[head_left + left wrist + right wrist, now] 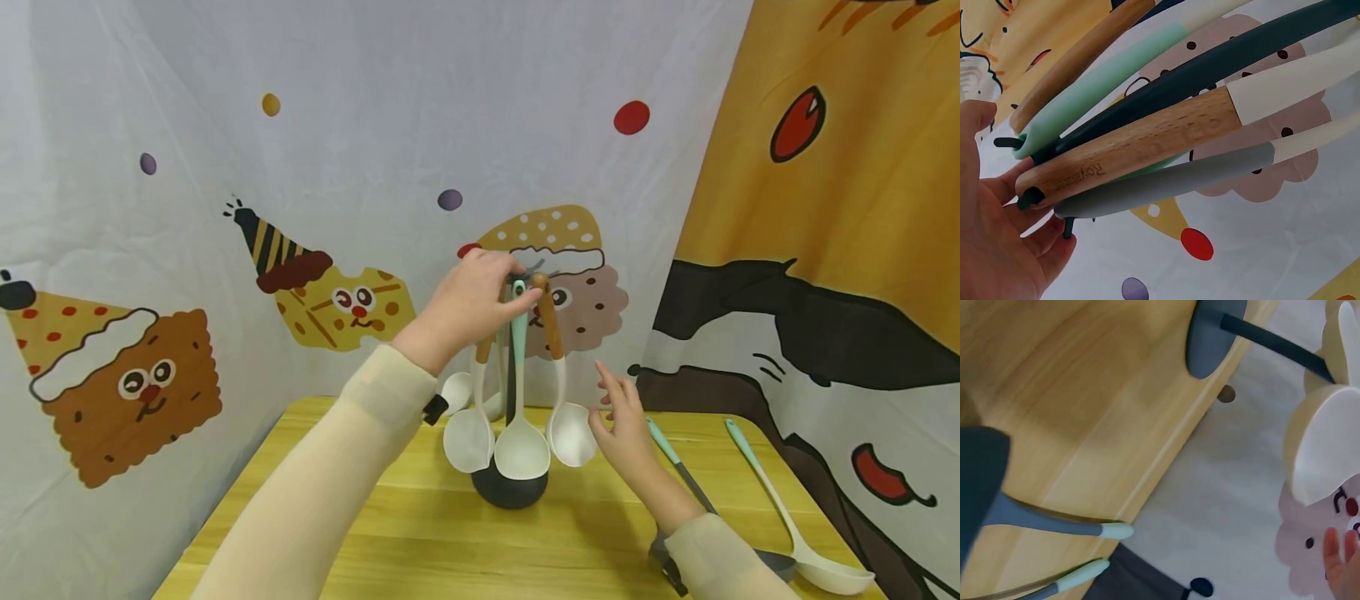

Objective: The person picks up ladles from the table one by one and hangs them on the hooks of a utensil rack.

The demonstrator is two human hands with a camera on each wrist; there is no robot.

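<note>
A utensil rack with a round dark base (512, 490) stands on the table, with several utensils hanging from its top. In front hang a white ladle with a mint handle (522, 450), a wooden-handled ladle (573, 433) on the right and another ladle (468, 442) on the left. My left hand (480, 292) grips the rack's top from above, thumb to the front. In the left wrist view its fingers lie at the dark hooks, close to a wooden handle (1141, 144) and a grey handle (1172, 178). My right hand (622, 425), fingers spread, is beside the right ladle and holds nothing.
On the wooden table (420, 533), to the right, lie a dark utensil with a mint handle (678, 462) and a pale ladle with a mint handle (776, 500). My right forearm partly covers the dark one. A printed cloth (375, 125) hangs behind the table.
</note>
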